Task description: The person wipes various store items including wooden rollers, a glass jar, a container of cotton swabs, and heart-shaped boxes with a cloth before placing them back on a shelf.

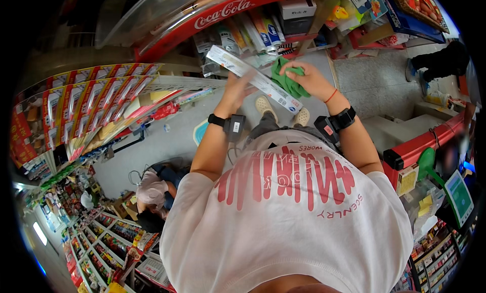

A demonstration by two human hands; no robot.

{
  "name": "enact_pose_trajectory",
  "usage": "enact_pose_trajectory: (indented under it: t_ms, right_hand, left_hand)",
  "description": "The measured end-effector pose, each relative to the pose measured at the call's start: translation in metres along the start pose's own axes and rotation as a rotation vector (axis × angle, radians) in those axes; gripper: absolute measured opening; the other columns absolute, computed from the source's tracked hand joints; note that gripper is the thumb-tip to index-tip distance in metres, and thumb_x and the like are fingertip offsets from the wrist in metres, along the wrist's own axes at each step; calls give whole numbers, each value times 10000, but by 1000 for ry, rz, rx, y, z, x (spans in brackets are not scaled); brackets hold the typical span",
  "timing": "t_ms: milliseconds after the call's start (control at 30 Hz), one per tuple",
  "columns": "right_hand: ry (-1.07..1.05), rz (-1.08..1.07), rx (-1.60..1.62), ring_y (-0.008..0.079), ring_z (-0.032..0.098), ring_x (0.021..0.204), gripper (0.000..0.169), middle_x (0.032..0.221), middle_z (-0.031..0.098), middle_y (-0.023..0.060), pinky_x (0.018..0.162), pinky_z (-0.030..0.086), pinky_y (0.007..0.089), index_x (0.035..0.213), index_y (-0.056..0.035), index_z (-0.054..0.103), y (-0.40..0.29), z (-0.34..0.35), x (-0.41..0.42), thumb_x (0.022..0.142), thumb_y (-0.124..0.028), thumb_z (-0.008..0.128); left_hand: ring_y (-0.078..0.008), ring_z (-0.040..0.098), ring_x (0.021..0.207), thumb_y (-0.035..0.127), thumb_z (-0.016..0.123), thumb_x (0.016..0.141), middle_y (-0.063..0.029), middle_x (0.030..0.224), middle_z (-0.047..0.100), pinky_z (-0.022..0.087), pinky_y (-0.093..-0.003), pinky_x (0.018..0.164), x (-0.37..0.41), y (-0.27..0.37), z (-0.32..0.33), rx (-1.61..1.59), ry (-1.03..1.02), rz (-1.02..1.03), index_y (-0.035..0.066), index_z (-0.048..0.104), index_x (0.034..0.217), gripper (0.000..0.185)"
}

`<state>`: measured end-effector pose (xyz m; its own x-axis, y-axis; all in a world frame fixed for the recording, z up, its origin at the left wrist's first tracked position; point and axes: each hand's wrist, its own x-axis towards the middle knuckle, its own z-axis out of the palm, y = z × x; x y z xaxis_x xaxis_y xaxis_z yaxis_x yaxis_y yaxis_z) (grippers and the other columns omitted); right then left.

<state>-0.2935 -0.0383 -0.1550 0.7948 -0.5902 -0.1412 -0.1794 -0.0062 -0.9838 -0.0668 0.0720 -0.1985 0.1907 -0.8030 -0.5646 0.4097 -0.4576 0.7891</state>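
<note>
A long, narrow white box with print on it [255,79] lies slantwise in front of me, above my shoes. My left hand [236,89] is at the box's left side, its fingers blurred and partly behind the box; how firmly it grips cannot be told. In my right hand [302,77] is a crumpled green cloth [285,80], which hangs against the box's right edge. Each wrist wears a black strap with a small dark device.
A red-edged cooler [224,13] and a shelf of packaged rolls and tubes [262,31] stand ahead. Racks with glue packs [79,107] rise at left. A crouching person [153,192] is behind on the left; another person's legs [436,63] show at far right, beyond a red-edged counter [421,141].
</note>
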Motion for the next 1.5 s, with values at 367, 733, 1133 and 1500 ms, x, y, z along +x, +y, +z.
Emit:
enact_pose_trajectory:
  t_ms: [367,733,1133,1500]
  right_hand:
    - [-192,-222,-161,267,540,1102,178,1144,589,121,983,401,346,1055,-72,647,33,22,0,901,-145,598]
    - [-100,187,16,268,516,1191,542,1316,536,151,1027,382,349,1319,-129,532,56,11,-29,858,-377,671]
    - [153,205,12,252,583,992,429,1085,622,122,905,449,350,1111,-33,598,77,31,-38,866,-378,670]
    - [538,228,132,153,572,939,294,1036,613,60,851,470,291,1091,-46,609,101,74,-59,875,-229,689]
  left_hand:
    - [-238,608,1074,301,623,938,-88,1203,570,526,-432,919,-8,-14,-10,-206,44,-46,76,445,1272,440]
    - [-217,598,1082,328,634,932,-66,1160,589,488,-381,939,0,-1,3,-140,29,2,81,477,1230,418]
    - [-181,627,952,258,663,900,-79,1109,588,536,-356,821,16,1,50,227,-295,-171,46,440,1256,471]
    - [-244,667,863,182,597,932,-94,986,658,551,-385,684,167,33,-33,392,-110,-67,7,550,1097,245]
